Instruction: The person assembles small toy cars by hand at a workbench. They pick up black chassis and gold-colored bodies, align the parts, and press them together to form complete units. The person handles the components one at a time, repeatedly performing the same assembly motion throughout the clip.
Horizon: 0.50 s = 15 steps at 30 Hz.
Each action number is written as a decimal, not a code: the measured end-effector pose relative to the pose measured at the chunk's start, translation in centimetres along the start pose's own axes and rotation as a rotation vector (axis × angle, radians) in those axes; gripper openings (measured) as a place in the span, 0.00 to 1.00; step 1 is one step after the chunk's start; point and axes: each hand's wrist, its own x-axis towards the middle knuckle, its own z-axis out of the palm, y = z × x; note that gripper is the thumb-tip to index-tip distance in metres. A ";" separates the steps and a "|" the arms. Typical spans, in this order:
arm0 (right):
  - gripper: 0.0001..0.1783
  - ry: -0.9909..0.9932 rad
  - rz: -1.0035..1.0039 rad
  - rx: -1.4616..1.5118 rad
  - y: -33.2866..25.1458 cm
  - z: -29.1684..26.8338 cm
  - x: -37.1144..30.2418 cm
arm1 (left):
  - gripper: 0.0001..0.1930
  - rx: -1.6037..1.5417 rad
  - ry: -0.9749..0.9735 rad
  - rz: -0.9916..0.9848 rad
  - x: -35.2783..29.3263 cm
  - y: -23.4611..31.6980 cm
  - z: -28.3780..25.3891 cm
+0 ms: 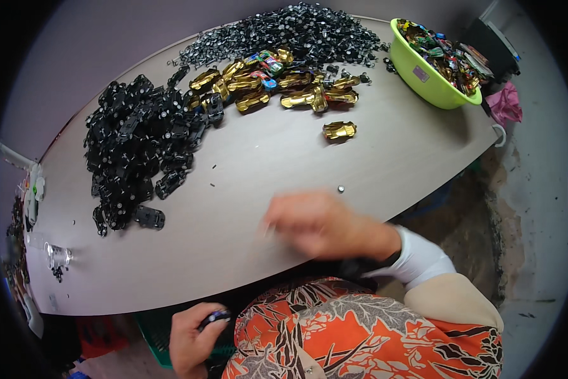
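Low at the table's front edge, my left hand (188, 341) is closed around a small dark toy car (214, 319), mostly covered by the fingers. My right hand (315, 224) hovers over the front of the table, smeared by motion, and whether it holds anything cannot be made out. A small round silver-and-black wheel (341, 189) lies just beyond it. One gold toy car body (339, 131) sits apart, farther back. Behind it spreads a group of gold car bodies (252, 100), with a few coloured ones among them. Black car bases (138, 132) are heaped at the left.
Small wheels (284, 31) form a wide pile along the far edge. A lime-green basin (426, 82) full of colourful car bodies stands at the far right, near a pink cloth (505, 103). A clear cup (57, 254) lies at the left. Below the table is a green crate (154, 341).
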 end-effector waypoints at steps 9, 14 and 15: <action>0.16 0.106 0.240 -0.814 6.9 -7.5 -0.2 | 0.09 0.380 0.399 -0.068 -2.9 -2.5 -4.2; 0.19 0.157 0.385 -0.263 5.5 -5.5 1.0 | 0.09 0.809 0.662 0.529 4.8 0.5 -6.0; 0.21 0.192 0.490 0.051 4.8 -4.8 1.3 | 0.12 0.896 0.624 0.548 6.7 1.7 -6.5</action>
